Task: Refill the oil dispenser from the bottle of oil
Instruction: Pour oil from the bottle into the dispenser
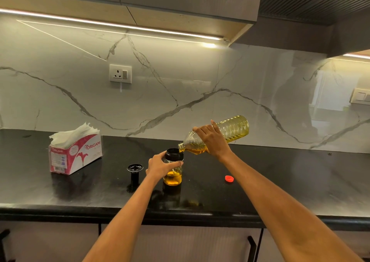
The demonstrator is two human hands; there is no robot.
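A clear oil dispenser (173, 178) with a black collar stands upright on the black counter (280, 181), its bottom part holding golden oil. My left hand (160, 166) grips it around the upper body. My right hand (212, 139) holds a clear ribbed oil bottle (234, 128) tilted down to the left, its open mouth right over the dispenser's rim. Oil sits in the bottle's neck. The dispenser's black top piece (135, 171) stands to the left of it. The bottle's red cap (229, 178) lies to the right.
A pink and white tissue box (78, 157) sits at the back left of the counter. A wall socket (120, 73) is on the marble backsplash. The counter's front edge runs below my forearms, with cabinet handles (252, 245) beneath.
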